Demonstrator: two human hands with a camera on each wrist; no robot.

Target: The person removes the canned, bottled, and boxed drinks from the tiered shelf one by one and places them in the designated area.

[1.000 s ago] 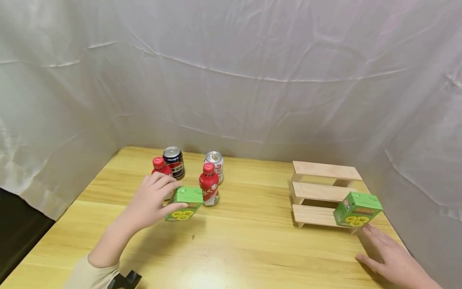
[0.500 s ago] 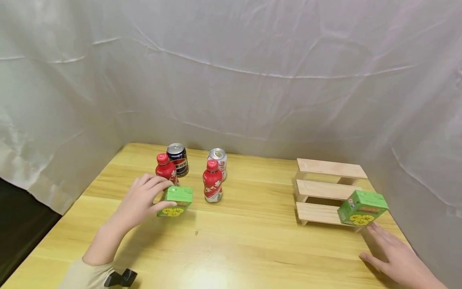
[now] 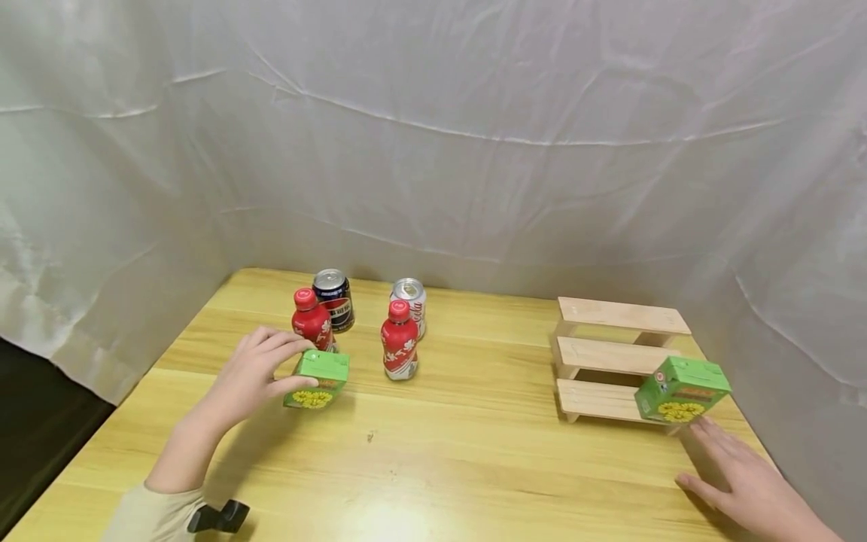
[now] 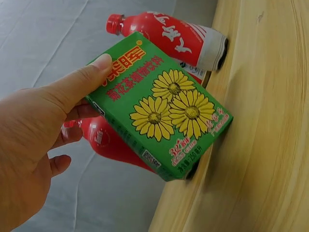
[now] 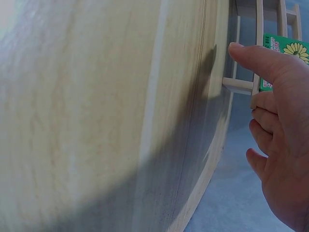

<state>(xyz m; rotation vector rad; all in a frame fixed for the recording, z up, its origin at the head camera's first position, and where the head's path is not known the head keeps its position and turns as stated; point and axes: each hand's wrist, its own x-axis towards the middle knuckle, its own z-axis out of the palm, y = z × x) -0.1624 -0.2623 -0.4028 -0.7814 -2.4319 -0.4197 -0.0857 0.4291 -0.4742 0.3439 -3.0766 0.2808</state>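
Note:
My left hand (image 3: 240, 384) pinches a green drink carton (image 4: 164, 106) with yellow flowers, thumb on its printed front. The carton is upright in the head view, low over the table in front of the left red bottle (image 3: 311, 322). In the left wrist view it leans, with its bottom corner close to the wood. A second green drink carton (image 3: 682, 390) stands at the right end of the bottom step of a wooden three-step shelf (image 3: 596, 400). My right hand (image 3: 745, 478) lies just in front of that carton, fingers extended, thumb apart, holding nothing.
Another red bottle (image 3: 400, 345) stands right of the held carton. Behind the bottles are a dark cola can (image 3: 333, 297) and a white cola can (image 3: 416, 305). A pale cloth curtain (image 3: 474, 188) surrounds the back and sides of the wooden table (image 3: 474, 452).
My left hand has moved left with the carton, away from the red bottle on the right and in front of the left one. The right hand stays by the shelf. The head view has shifted slightly.

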